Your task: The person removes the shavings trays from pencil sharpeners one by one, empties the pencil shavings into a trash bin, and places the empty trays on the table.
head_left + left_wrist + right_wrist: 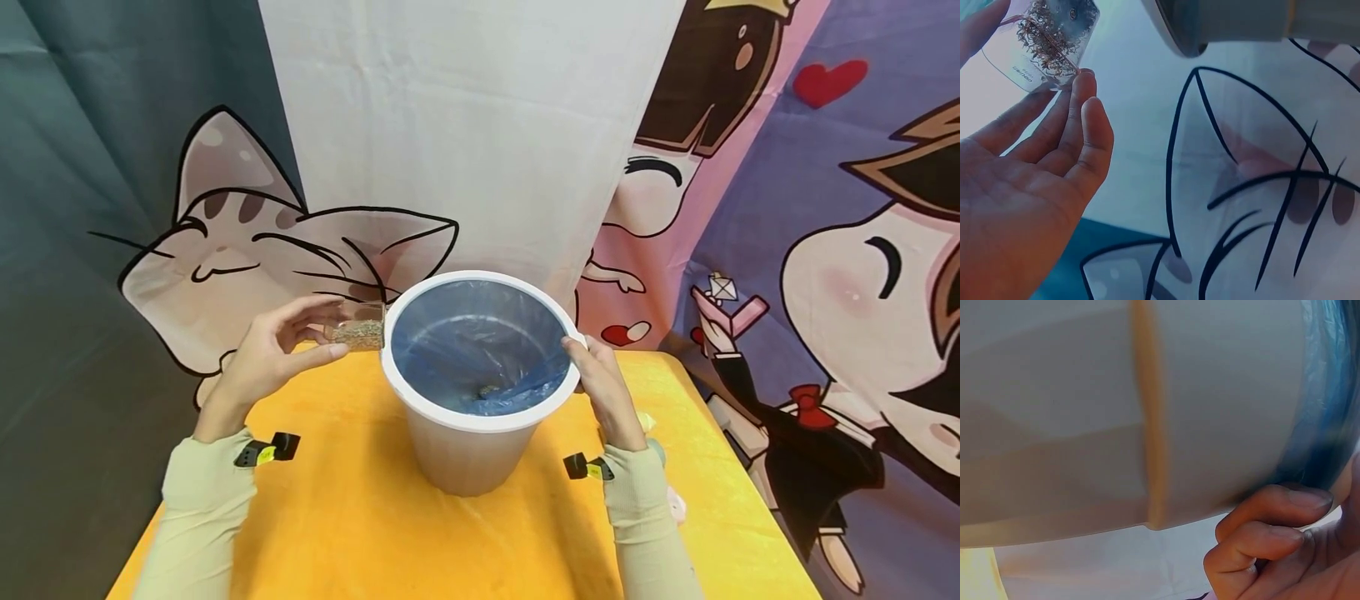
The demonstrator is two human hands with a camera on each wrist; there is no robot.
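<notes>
A white waste bin (468, 454) with a blue plastic liner (480, 333) inside stands over the yellow-covered table. My right hand (600, 379) grips the bin's right rim, thumb on top, and the right wrist view has its fingers (1272, 540) curled under the edge. At the bin's left rim, my left hand (277, 350) holds a small clear plastic box (356, 327) between thumb and fingers. Small brownish curly bits (1054, 40) lie inside that box, with printed lettering on its clear wall. Down in the liner is a small dull clump (487, 390).
The yellow tablecloth (337, 500) covers the table. Some small pale items (677, 504) lie on the right, partly behind the right forearm. A printed cartoon curtain (465, 150) hangs close behind the bin. Each wrist wears a small black camera (270, 450).
</notes>
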